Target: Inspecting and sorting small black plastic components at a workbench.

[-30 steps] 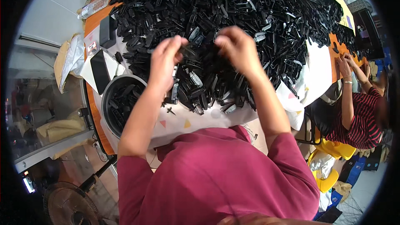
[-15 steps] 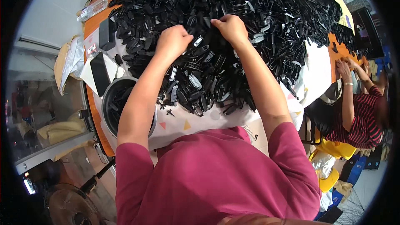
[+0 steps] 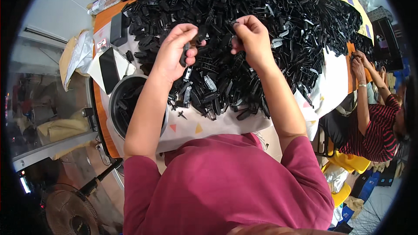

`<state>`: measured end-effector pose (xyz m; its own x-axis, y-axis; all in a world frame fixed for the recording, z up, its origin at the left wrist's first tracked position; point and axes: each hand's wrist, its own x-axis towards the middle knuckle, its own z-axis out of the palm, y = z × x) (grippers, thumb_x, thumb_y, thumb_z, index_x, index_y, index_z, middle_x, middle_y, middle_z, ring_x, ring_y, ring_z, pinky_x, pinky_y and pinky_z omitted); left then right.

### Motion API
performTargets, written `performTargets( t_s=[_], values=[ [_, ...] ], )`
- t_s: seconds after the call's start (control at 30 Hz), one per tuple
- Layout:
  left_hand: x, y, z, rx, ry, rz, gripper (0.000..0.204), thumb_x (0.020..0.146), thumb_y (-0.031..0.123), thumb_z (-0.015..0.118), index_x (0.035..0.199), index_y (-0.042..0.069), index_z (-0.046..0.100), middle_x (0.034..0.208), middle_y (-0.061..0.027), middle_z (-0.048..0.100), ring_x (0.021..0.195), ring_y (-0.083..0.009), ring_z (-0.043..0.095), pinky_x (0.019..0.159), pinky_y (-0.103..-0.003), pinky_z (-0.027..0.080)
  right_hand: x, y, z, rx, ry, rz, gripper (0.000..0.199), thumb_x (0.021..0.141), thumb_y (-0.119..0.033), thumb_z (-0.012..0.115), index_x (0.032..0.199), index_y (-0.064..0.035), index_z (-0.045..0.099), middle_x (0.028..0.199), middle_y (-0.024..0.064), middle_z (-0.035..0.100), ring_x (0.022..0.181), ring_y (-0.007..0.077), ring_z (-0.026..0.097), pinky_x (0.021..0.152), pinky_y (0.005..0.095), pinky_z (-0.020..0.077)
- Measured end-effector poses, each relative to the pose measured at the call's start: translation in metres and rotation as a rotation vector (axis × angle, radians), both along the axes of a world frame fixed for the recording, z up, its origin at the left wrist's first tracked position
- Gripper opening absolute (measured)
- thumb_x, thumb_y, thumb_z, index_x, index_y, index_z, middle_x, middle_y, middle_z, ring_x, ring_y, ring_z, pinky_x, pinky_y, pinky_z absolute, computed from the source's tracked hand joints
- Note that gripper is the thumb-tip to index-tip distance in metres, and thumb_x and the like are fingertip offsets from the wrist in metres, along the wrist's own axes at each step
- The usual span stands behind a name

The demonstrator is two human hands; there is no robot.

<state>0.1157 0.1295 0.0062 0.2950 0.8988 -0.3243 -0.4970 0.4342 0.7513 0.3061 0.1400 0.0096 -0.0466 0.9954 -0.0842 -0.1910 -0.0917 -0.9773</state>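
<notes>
A broad heap of small black plastic parts (image 3: pixel 213 67) covers the table before me. Over its near left part, my left hand (image 3: pixel 172 54) is closed round a black plastic piece (image 3: pixel 185 55), which shows between palm and curled fingers. Something dark also sits by its thumb and index fingertips, hard to tell from the heap behind. My right hand (image 3: pixel 254 39) hovers a little to the right, thumb and index finger pinched together. A small dark bit shows at those fingertips, too small to name. The two hands are apart.
At the left stand a round bucket (image 3: pixel 164 124) with black parts inside, a phone (image 3: pixel 109 70) on a white box, a dark case (image 3: pixel 118 29) and a plastic bottle (image 3: pixel 104 3). A person in a striped shirt (image 3: pixel 376 132) works at the right. A fan (image 3: pixel 72 213) stands lower left.
Both hands have risen off the heap and turned so that their fingers show. A black piece is now visible in my left hand. The view has shifted slightly.
</notes>
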Motion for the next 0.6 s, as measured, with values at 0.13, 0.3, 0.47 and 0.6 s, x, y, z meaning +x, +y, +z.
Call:
performTargets(
  t_s=[0.13, 0.3, 0.47, 0.6],
  values=[
    [0.011, -0.011, 0.016, 0.068, 0.019, -0.124, 0.029, 0.087, 0.015, 0.047, 0.114, 0.006, 0.048, 0.085, -0.0098, 0.055, 0.049, -0.0064, 0.040, 0.041, -0.016, 0.032, -0.014, -0.014, 0.007, 0.375, -0.400, -0.048, 0.009, 0.086, -0.006, 0.049, 0.092, -0.0019, 0.044, 0.076, 0.0002, 0.051, 0.061, 0.0035, 0.045, 0.052, 0.0168, 0.0375],
    [0.017, -0.025, 0.022, 0.318, 0.137, -0.145, 0.028, 0.081, 0.009, 0.059, 0.109, 0.008, 0.055, 0.080, -0.0034, 0.058, 0.054, -0.0031, 0.044, 0.043, -0.016, 0.034, -0.012, -0.029, 0.016, 0.420, -0.353, 0.015, 0.009, 0.084, -0.004, 0.049, 0.091, -0.0008, 0.046, 0.092, 0.0048, 0.051, 0.081, 0.0074, 0.047, 0.071, 0.0212, 0.0402],
    [0.022, -0.027, 0.013, 0.710, 0.550, 0.068, 0.027, 0.072, 0.010, 0.071, 0.094, 0.003, 0.059, 0.077, 0.0007, 0.057, 0.069, -0.0059, 0.051, 0.061, -0.020, 0.044, -0.001, -0.043, 0.020, 0.438, -0.278, 0.176, 0.012, 0.082, -0.002, 0.051, 0.093, 0.0009, 0.050, 0.100, 0.0068, 0.052, 0.086, 0.0104, 0.048, 0.077, 0.0251, 0.0400],
    [0.022, -0.034, 0.019, 0.706, 0.591, 0.050, 0.029, 0.071, 0.007, 0.071, 0.097, 0.003, 0.058, 0.079, 0.0039, 0.055, 0.070, -0.0045, 0.047, 0.065, -0.017, 0.040, 0.005, -0.051, 0.025, 0.788, -0.564, 0.123, 0.025, 0.083, 0.001, 0.051, 0.107, 0.0009, 0.053, 0.101, 0.0107, 0.055, 0.088, 0.0144, 0.053, 0.075, 0.0272, 0.0433]
  ],
)
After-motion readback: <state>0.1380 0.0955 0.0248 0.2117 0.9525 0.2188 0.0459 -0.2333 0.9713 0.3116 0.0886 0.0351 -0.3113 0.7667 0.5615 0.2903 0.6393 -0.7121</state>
